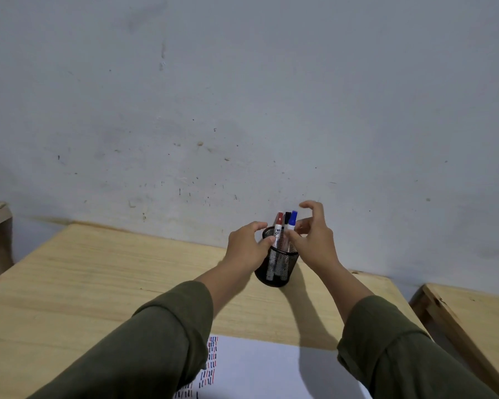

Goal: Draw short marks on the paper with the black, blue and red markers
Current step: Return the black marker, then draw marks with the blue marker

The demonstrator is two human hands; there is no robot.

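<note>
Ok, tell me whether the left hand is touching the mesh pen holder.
Touching. The head view shows the left hand wrapped against the mesh pen holder, thumb pressed on its rim with no gap.

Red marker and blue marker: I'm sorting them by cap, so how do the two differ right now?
The red marker has a red cap and stands leftmost, beside the left hand. The blue marker has a blue cap and stands rightmost, at the right hand's fingertips. Both are capped, upright in the black mesh cup, with white barrels.
</note>
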